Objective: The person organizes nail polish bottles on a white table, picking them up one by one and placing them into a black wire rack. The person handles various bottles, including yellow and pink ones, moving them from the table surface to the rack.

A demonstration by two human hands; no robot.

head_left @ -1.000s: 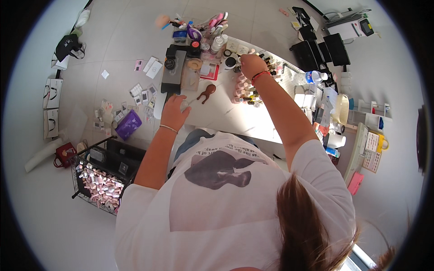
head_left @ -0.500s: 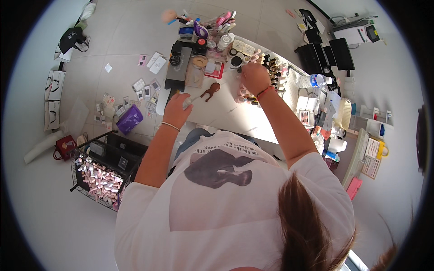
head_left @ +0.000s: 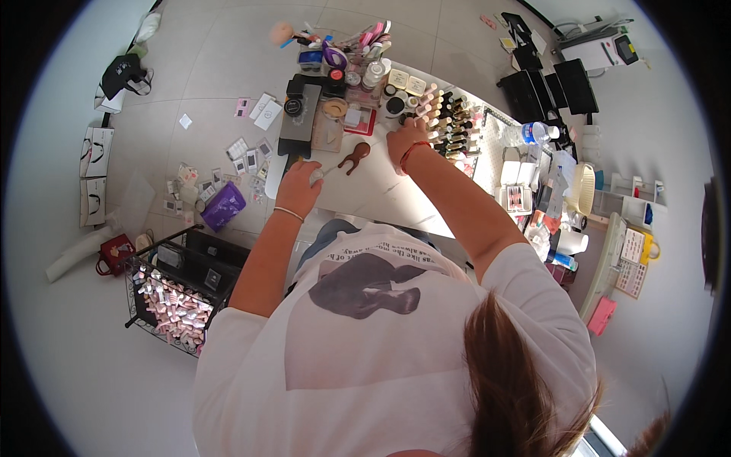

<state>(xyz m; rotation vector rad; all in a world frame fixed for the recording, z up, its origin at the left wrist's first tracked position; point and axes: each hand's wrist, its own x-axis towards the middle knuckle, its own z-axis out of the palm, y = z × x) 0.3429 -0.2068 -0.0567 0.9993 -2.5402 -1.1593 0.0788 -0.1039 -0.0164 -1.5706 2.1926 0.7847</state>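
My left hand (head_left: 301,185) is at the near left edge of the white table (head_left: 365,190), its fingers closed around a small whitish piece (head_left: 316,177), too small to name, with a thin tip pointing right. Beside it lies a brown, fork-ended piece (head_left: 355,158). Farther right, my right hand (head_left: 407,145) is over the table with its fingers bent, touching the near left side of a cluster of small nail polish bottles (head_left: 455,126) with dark and pale pink caps. What those fingers hold, if anything, is hidden. A round dark-topped jar (head_left: 395,106) sits just beyond them.
A grey-black device (head_left: 301,118) stands at the table's left, with a red-edged case (head_left: 359,119) beside it. Brushes (head_left: 373,36) stand at the far end. At the right are a water bottle (head_left: 537,133) and a cream basket (head_left: 584,188). A black rack (head_left: 186,266) stands lower left.
My right hand has drawn left and slightly nearer, uncovering more of the bottles. A few pinkish bottles near its wrist no longer show there. My left hand has hardly moved.
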